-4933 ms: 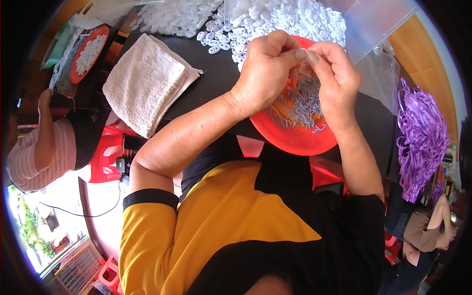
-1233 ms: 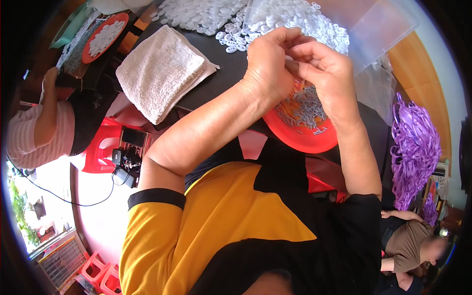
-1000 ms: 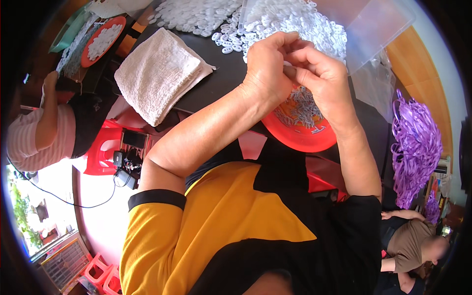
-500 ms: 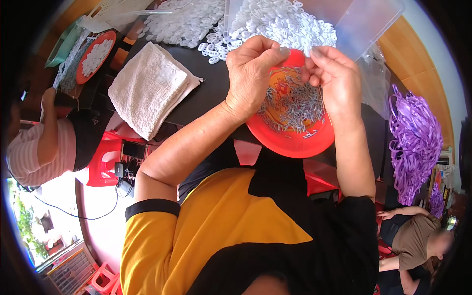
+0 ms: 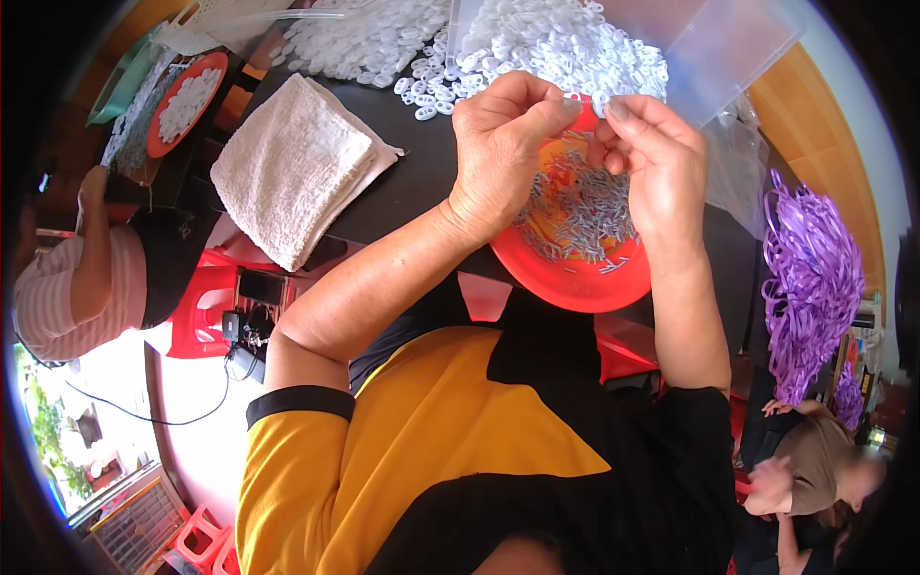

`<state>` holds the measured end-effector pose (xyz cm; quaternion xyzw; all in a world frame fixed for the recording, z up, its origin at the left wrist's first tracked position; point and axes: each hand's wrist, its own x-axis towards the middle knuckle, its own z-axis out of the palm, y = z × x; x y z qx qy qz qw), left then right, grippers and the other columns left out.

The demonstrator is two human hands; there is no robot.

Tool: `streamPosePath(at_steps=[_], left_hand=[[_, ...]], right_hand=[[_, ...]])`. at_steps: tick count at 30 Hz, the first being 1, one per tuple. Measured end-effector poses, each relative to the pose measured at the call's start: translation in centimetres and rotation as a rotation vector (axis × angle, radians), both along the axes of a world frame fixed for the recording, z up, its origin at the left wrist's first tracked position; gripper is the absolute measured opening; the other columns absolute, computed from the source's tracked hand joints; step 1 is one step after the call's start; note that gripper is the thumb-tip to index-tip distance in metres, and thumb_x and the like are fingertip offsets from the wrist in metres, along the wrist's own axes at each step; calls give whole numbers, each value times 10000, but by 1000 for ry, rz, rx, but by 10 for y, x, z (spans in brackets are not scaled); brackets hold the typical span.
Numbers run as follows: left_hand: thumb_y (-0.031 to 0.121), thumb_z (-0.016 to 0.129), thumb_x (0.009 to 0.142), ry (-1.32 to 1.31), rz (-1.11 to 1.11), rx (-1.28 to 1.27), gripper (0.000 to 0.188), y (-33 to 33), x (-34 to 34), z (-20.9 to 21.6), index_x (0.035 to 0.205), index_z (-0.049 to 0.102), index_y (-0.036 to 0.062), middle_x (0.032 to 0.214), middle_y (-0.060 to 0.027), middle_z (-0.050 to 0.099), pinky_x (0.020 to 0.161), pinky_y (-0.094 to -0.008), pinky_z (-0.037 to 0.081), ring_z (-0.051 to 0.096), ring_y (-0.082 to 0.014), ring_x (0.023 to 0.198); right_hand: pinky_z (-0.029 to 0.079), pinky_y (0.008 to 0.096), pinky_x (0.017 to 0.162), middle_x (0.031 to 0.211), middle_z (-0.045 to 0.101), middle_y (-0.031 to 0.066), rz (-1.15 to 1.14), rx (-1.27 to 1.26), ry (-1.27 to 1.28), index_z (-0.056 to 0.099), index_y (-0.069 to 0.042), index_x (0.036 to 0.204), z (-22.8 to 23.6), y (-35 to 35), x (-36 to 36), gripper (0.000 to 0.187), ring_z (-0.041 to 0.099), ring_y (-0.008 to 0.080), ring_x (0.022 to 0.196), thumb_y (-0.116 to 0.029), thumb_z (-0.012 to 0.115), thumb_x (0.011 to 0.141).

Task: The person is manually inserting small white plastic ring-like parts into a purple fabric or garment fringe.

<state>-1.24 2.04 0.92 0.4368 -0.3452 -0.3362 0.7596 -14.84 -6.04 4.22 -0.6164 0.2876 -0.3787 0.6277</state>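
My left hand [image 5: 498,144] and my right hand [image 5: 652,158] meet fingertip to fingertip above a red round tray [image 5: 575,283] that holds several small grey metal pins [image 5: 580,206]. Between the fingertips is a small white plastic piece [image 5: 596,99], pinched from both sides. Just beyond the hands lies a heap of white plastic links [image 5: 551,43] on the black table [image 5: 412,182]. Part of the tray is hidden under my hands.
A folded white towel [image 5: 292,163] lies on the table to the left. A clear plastic bag [image 5: 728,48] sits at the far right. A purple bundle of strips [image 5: 810,278] hangs at right. Another person [image 5: 77,278] sits at left by a second red tray [image 5: 187,101]; another sits lower right [image 5: 815,470].
My hands stay joined over the red tray; the view has shifted, and more of the tray's grey pins show below the hands than a second ago.
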Motion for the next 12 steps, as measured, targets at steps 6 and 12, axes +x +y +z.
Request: streamPosePath(at_steps=[6, 12], left_hand=[[91, 670, 885, -36, -10, 12, 115, -2, 0, -4, 890, 654, -22, 813, -57, 686, 740, -247, 514, 633, -109, 742], [132, 703, 896, 17, -121, -24, 168, -1, 1, -4, 942, 649, -21, 815, -74, 692, 754, -253, 522, 650, -126, 757]], right_hand=[[392, 228, 594, 779, 648, 47, 2, -55, 30, 676, 23, 960, -1, 5, 4, 190, 592, 119, 665, -159, 645, 918], [392, 210, 613, 809, 666, 13, 28, -84, 33, 704, -14, 948, -3, 1, 1, 186, 585, 69, 715, -188, 653, 908]])
